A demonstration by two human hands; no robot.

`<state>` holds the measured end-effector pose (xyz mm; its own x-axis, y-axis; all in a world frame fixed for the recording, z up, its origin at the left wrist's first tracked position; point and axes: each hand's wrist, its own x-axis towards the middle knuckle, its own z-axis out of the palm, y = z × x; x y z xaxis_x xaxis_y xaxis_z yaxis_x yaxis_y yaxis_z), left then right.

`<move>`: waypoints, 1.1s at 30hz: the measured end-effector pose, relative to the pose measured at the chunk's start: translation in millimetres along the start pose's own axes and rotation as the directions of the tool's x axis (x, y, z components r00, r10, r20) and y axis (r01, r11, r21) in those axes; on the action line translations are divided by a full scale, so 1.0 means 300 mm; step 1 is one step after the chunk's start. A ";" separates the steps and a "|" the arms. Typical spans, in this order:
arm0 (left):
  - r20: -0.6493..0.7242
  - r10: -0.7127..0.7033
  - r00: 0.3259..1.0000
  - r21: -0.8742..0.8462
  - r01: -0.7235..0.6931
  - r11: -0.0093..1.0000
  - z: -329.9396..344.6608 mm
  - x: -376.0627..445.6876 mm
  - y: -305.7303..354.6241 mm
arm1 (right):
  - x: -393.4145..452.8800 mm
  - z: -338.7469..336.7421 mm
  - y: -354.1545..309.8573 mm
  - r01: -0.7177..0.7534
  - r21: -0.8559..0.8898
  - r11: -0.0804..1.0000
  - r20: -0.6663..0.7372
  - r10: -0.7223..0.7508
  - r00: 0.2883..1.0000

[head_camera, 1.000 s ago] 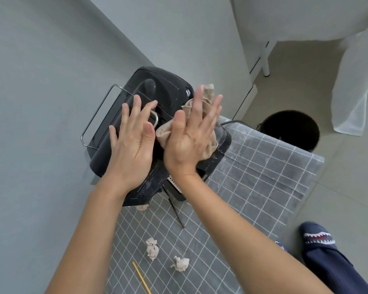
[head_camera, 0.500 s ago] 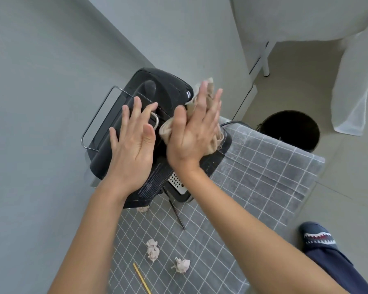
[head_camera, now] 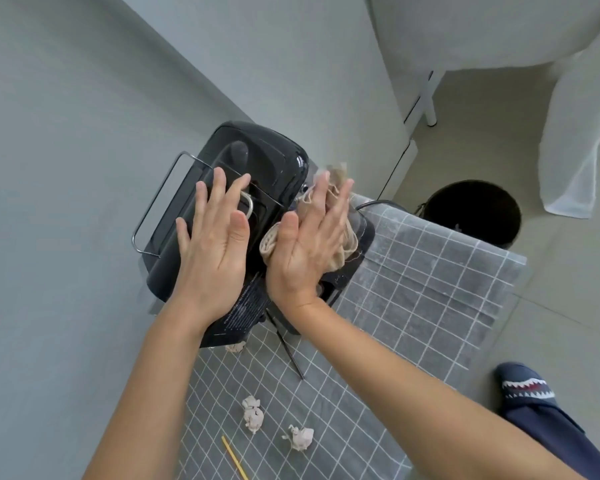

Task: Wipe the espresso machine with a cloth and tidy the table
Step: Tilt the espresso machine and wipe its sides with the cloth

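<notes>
The black espresso machine (head_camera: 267,168) stands at the far left end of the grey checked tablecloth (head_camera: 413,292), against the wall. My left hand (head_camera: 215,251) lies flat on its top, fingers spread, holding nothing. My right hand (head_camera: 309,247) presses a beige cloth (head_camera: 340,188) against the machine's right side with an open palm; the cloth bunches out above the fingertips and under the palm. Two crumpled paper balls (head_camera: 253,414) (head_camera: 300,438) lie on the tablecloth near me.
A yellow stick (head_camera: 234,459) lies beside the paper balls, and a thin dark stick (head_camera: 288,351) lies in front of the machine. A third paper scrap (head_camera: 235,347) peeks from under the machine. A black bin (head_camera: 471,213) stands on the floor beyond the table's right edge.
My right hand with the cloth has slid to the right and slightly up along the machine's side. My left hand has stayed flat on the top.
</notes>
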<state>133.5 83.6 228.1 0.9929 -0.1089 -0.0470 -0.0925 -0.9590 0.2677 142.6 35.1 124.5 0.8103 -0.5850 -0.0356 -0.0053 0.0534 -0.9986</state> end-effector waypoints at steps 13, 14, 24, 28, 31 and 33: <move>0.007 -0.012 1.000 0.001 0.012 1.000 0.003 -0.002 -0.004 | -0.017 -0.019 0.223 -0.426 0.004 0.905 0.003 0.426 0.905; 0.005 -0.010 1.000 0.003 0.010 1.000 0.003 -0.003 -0.004 | -0.054 -0.017 0.173 -0.367 0.001 0.930 0.030 0.367 0.930; 0.001 -0.003 1.000 -0.006 0.003 1.000 -0.005 0.001 0.009 | 0.169 -0.011 0.105 -0.108 0.065 0.992 -0.029 0.110 0.993; -0.004 -0.009 1.000 -0.001 0.009 1.000 0.001 -0.003 -0.002 | 0.114 -0.024 0.304 -0.425 0.030 0.905 -0.013 0.426 0.905; -0.006 -0.008 1.000 0.002 0.008 1.000 0.004 -0.010 -0.003 | -0.039 -0.025 0.303 -0.656 0.036 0.754 0.041 0.655 0.755; -0.009 -0.005 1.000 0.002 0.005 1.000 0.002 -0.010 0.001 | -0.123 -0.015 0.233 -0.720 0.075 0.690 0.123 0.710 0.693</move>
<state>130.4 83.6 227.8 0.9940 -0.1016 -0.0398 -0.0875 -0.9601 0.2655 109.6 56.7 55.7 0.6301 -0.2683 -0.7286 -0.5432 0.5182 -0.6606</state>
